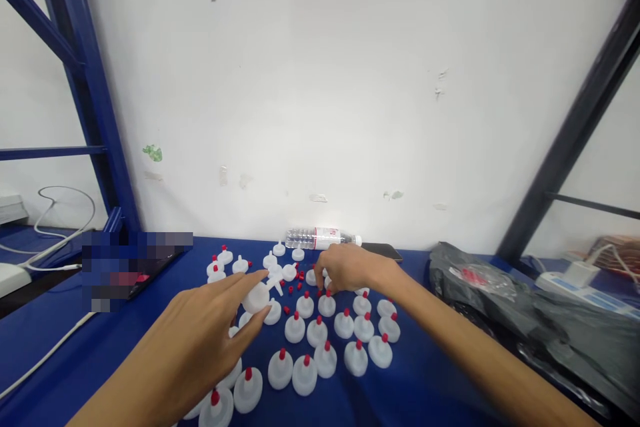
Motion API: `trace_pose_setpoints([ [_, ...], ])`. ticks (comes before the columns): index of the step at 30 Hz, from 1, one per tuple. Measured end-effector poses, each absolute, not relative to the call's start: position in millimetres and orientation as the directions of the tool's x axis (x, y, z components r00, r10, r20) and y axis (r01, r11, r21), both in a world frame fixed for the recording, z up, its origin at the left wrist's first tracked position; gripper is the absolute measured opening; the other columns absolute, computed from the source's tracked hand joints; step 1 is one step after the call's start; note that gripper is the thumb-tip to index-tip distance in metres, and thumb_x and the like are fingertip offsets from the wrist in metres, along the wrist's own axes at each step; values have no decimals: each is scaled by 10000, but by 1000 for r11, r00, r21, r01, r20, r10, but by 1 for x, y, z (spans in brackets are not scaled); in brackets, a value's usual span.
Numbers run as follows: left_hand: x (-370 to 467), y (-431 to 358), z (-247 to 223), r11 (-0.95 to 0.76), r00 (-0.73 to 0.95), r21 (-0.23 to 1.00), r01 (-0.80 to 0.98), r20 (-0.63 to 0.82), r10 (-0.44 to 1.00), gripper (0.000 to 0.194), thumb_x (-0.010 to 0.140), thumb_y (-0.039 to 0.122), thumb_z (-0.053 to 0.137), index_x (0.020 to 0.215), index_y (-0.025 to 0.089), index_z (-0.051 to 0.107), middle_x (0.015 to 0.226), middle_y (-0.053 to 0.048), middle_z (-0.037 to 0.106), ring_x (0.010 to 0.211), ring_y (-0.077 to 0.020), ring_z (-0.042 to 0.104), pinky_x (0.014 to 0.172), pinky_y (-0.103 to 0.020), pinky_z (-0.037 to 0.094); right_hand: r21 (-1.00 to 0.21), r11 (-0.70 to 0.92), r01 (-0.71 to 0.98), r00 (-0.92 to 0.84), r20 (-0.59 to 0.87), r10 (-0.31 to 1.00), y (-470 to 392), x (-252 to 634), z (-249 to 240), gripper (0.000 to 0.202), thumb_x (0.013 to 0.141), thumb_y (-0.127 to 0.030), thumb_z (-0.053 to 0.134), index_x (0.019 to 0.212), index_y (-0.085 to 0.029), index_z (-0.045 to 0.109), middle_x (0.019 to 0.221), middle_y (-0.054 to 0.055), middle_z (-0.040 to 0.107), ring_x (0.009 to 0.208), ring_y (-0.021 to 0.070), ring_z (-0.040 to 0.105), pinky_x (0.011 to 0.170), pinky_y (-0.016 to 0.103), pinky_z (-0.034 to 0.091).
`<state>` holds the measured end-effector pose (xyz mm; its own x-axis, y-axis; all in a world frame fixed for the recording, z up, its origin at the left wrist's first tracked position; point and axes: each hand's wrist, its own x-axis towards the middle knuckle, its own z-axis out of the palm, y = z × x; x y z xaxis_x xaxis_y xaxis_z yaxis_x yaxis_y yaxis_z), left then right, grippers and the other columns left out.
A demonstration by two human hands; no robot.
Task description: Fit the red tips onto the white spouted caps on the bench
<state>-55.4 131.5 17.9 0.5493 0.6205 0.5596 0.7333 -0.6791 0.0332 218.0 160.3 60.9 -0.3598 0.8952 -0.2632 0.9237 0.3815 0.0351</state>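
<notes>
My left hand point(200, 327) pinches a white round nozzle lid point(257, 297) between thumb and fingers. Its spout points up and right, with no red cap visible on it. My right hand point(345, 267) reaches to the middle of the table, fingers bent down and drawn together. A bit of red shows at its fingertips, but what they hold is partly hidden. Just below stands a white lid with a red tip point(327, 305). Between my hands lie several loose small red caps point(287, 310). White lids without red tips point(273, 313) sit near my left hand.
Several red-tipped white lids point(305, 375) cover the front and right of the blue table point(420, 387). A clear bottle point(300, 238) and a dark phone point(383, 251) lie along the wall. A black plastic bag point(530, 327) lies right. A white cable point(47, 353) runs left.
</notes>
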Motion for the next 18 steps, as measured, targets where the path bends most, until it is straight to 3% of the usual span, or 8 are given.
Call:
trace_pose_setpoints([
  [5,-55,133,17,-684,552,7,729,585,595,424,1018,446,480,1317,236,696,997,-54,800,793,-240,769,678,-307,559,22,433,901,-414,-255,874,166,215,53,134,961,-284,703,1025,-168,724,987,23,734,893,179,694,865,393,564],
  [10,-55,132,17,-680,549,12,733,580,602,421,1011,456,497,1315,245,698,909,-40,789,788,-242,766,666,-301,550,18,463,886,-442,-262,858,172,217,47,186,989,-341,674,1018,-162,718,970,25,735,903,184,702,880,406,566],
  [18,-56,132,19,-676,552,20,737,558,619,432,993,443,508,1304,222,710,821,-25,762,524,-187,654,551,-300,493,29,480,877,-456,-262,850,180,218,38,209,982,-363,681,1010,-158,711,969,28,728,924,191,698,883,415,566],
])
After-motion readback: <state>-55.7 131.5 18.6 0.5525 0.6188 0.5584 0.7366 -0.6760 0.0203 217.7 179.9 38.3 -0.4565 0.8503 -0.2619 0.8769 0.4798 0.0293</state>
